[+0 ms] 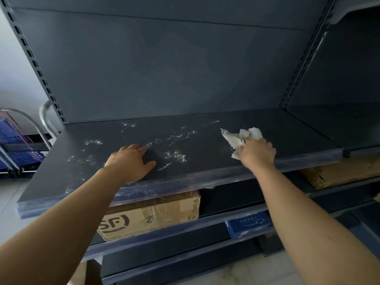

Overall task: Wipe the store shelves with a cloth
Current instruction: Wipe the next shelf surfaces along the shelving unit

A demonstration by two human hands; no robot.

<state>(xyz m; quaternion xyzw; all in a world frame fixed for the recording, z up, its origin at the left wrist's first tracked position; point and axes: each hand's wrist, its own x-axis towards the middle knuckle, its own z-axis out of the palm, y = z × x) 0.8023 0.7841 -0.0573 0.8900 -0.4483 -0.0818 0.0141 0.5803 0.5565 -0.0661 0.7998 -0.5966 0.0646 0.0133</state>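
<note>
I read "SF" in large dark letters on the front of the cardboard box (152, 217) at lower centre, with "SF EXPRESS" running up its right edge; it sits on the shelf below the one I am working. To its right a blue box (248, 225) carries print too small for me to read. My right hand (257, 154), right of centre, is closed around the white cloth (241, 138). The crumpled cloth sticks out past the fingers toward the upper left, its long axis slanting that way, one corner pointing at the back panel. It rests on the dark shelf (205, 145), well apart from my left hand (131, 161). That hand lies open and flat on the shelf left of centre, holding nothing. Pale specks (176, 155) are scattered between the two hands.
</note>
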